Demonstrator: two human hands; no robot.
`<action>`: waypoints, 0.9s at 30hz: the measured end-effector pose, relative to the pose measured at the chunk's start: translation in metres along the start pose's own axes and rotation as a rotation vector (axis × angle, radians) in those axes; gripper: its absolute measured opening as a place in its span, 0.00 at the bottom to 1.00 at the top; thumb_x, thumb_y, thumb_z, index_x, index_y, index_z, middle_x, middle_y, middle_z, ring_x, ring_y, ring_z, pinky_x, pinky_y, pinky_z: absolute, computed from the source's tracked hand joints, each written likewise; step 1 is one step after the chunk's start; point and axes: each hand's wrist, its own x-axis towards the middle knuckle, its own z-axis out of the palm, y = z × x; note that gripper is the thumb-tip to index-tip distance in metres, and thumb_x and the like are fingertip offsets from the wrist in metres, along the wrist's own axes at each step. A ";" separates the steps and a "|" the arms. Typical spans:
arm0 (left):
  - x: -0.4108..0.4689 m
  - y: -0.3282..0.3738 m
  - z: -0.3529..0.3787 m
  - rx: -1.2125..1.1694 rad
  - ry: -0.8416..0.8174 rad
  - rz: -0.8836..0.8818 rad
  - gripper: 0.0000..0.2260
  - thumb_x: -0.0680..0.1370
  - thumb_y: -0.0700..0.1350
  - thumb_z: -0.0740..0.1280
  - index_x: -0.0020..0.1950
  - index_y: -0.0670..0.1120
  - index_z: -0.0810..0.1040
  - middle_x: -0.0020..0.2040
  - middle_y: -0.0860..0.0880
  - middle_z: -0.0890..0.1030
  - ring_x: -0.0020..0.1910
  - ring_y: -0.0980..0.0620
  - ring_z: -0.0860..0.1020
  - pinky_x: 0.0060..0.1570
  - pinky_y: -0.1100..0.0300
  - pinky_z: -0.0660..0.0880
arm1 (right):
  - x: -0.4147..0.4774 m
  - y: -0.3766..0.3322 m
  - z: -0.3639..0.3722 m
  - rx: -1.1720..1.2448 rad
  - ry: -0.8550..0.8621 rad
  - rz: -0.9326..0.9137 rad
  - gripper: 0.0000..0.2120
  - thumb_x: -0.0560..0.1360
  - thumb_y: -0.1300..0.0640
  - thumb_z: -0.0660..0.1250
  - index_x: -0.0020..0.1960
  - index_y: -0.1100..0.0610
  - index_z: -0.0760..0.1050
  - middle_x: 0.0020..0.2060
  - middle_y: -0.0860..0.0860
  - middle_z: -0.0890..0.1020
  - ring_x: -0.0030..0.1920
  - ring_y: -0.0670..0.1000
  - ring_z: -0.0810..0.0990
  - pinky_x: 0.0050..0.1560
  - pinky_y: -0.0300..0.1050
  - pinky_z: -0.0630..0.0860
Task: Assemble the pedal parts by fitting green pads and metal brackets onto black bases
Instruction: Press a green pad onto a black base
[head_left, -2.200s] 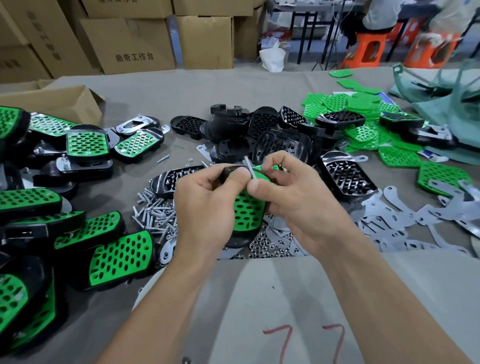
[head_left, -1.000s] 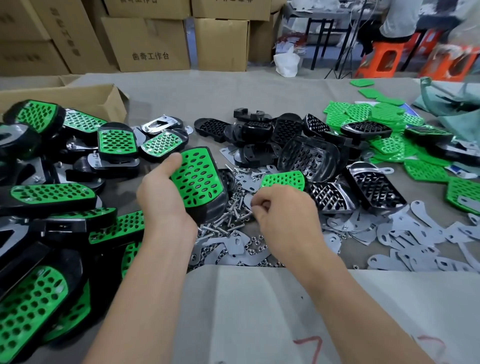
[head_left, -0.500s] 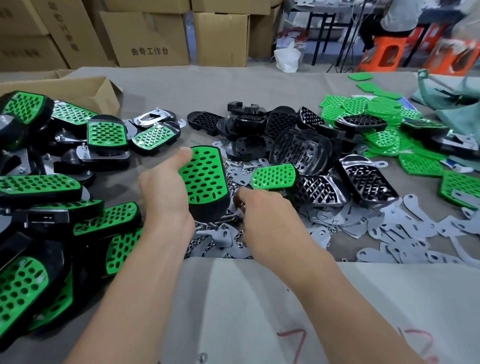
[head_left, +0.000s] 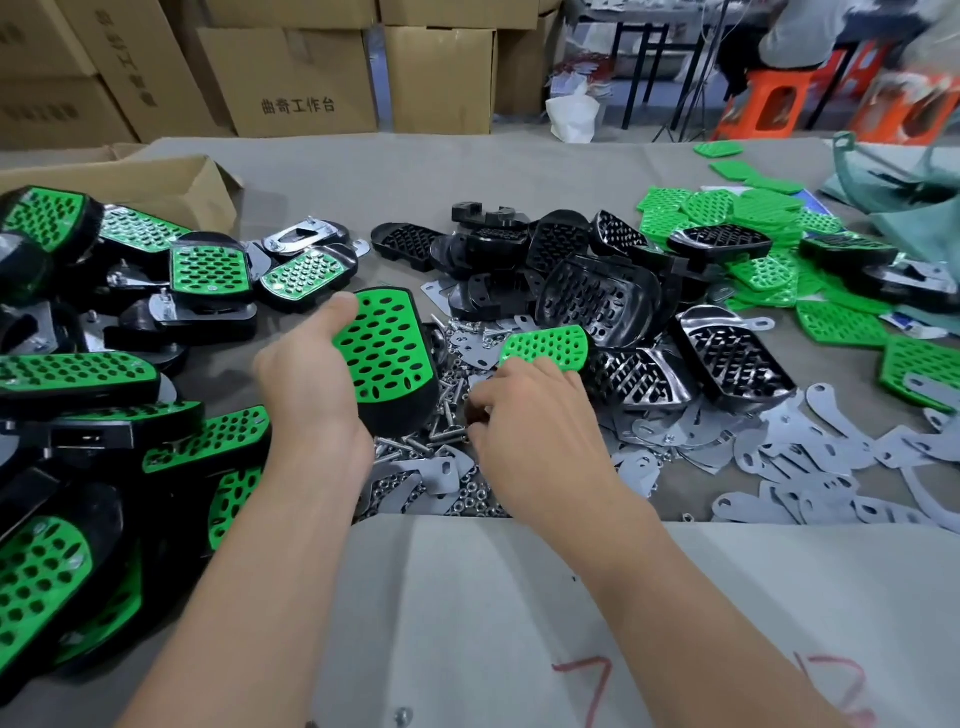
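At left lie finished pedals (head_left: 78, 375), at right bases (head_left: 597, 299) and brackets (head_left: 779, 460); a loose pad (head_left: 545, 344) lies just beyond the right hand (head_left: 530, 434). The left hand (head_left: 306, 387) grips a pedal (head_left: 387, 358), thumb on its edge; the right's fingers curl into the screws (head_left: 441, 413) beside it, any catch hidden.

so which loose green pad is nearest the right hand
The lone green pad just past the right hand; the other loose pads lie heaped far off to the right.
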 end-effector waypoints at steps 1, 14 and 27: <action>0.000 0.000 0.000 0.000 -0.002 0.002 0.08 0.72 0.40 0.76 0.42 0.46 0.78 0.32 0.52 0.84 0.32 0.50 0.84 0.31 0.52 0.81 | 0.000 -0.002 0.000 -0.036 -0.008 -0.002 0.04 0.75 0.57 0.69 0.46 0.48 0.80 0.47 0.48 0.75 0.51 0.54 0.70 0.51 0.48 0.61; -0.014 -0.010 0.006 0.222 -0.167 0.051 0.02 0.65 0.48 0.76 0.35 0.56 0.88 0.37 0.50 0.87 0.40 0.46 0.87 0.42 0.41 0.85 | -0.003 0.017 -0.015 0.458 0.046 0.264 0.07 0.77 0.58 0.67 0.44 0.48 0.79 0.33 0.48 0.83 0.31 0.47 0.80 0.34 0.43 0.77; -0.049 -0.029 0.018 0.464 -0.509 0.007 0.08 0.67 0.50 0.75 0.43 0.52 0.90 0.43 0.46 0.88 0.48 0.41 0.87 0.58 0.36 0.80 | 0.001 0.037 -0.037 1.014 0.296 0.368 0.05 0.70 0.62 0.76 0.40 0.52 0.86 0.31 0.51 0.86 0.33 0.50 0.86 0.34 0.42 0.77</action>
